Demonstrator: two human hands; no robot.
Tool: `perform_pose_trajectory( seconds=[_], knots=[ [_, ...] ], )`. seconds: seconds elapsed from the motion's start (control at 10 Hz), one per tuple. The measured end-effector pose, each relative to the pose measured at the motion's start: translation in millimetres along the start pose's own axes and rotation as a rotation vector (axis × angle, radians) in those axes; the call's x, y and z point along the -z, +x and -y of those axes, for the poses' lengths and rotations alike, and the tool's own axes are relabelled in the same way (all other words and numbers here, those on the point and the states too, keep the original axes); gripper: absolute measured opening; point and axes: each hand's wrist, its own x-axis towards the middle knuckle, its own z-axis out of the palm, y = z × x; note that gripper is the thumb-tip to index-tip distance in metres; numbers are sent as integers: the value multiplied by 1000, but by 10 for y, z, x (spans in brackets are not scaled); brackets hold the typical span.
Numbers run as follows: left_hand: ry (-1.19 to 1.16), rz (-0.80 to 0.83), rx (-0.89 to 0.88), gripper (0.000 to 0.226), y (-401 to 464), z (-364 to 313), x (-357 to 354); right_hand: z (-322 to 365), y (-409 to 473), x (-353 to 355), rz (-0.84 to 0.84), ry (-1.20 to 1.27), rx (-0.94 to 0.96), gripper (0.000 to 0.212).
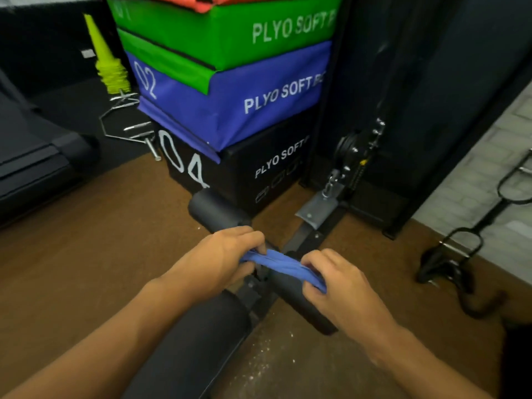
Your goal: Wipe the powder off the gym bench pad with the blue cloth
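blue cloth (283, 266) stretched taut above far end of bench pad (198, 341) — left hand (230, 254) and right hand (342, 286) each pinched one end. risk: bunched cloth smears powder, scatters more beside pad.

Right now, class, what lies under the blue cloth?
A black roller pad and bench frame show below the cloth. Both hands cover its ends.

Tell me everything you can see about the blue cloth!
The blue cloth looks soft and thin, like fabric. It is bunched into a rumpled band, stretched between the left hand and the right hand, each gripping one end. It hangs in the air above the dark bench parts, slanting down toward the right hand.
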Motion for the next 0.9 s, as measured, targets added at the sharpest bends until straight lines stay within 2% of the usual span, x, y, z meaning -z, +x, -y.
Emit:
perform_pose_trajectory(
  seconds=[0.2, 0.3, 0.4, 0.5, 0.6, 0.7, 0.8, 0.9],
  knots=[
    [25, 69, -128, 26, 841, 117, -779, -787, -23, -151, 67, -111, -8, 31],
    [42, 84, -180, 26, 941, 262, -1147, -1015, -35, -413, 113, -146, -13, 33],
    [44, 52, -189, 26, 866, 409, -1404, -1131, -67, -672, 81, -141, 73, 21],
    [80, 56, -218, 28, 773, 448, -1475, -1186, -140, -800, 12, -83, 157, 16],
    [116, 88, -199, 23, 684, 405, -1415, -1193, -212, -817, -7, -44, 150, 26],
    [98, 51, -178, 25, 584, 343, -1376, -1195, -191, -846, -47, -45, 177, 24],
    [110, -20, -183, 30, 531, 324, -1391, -1163, -135, -850, -132, -15, 194, 17],
    [159, -31, -107, 45, 517, 277, -1299, -1073, -69, -800, -159, 3, 127, 25]
  ],
)
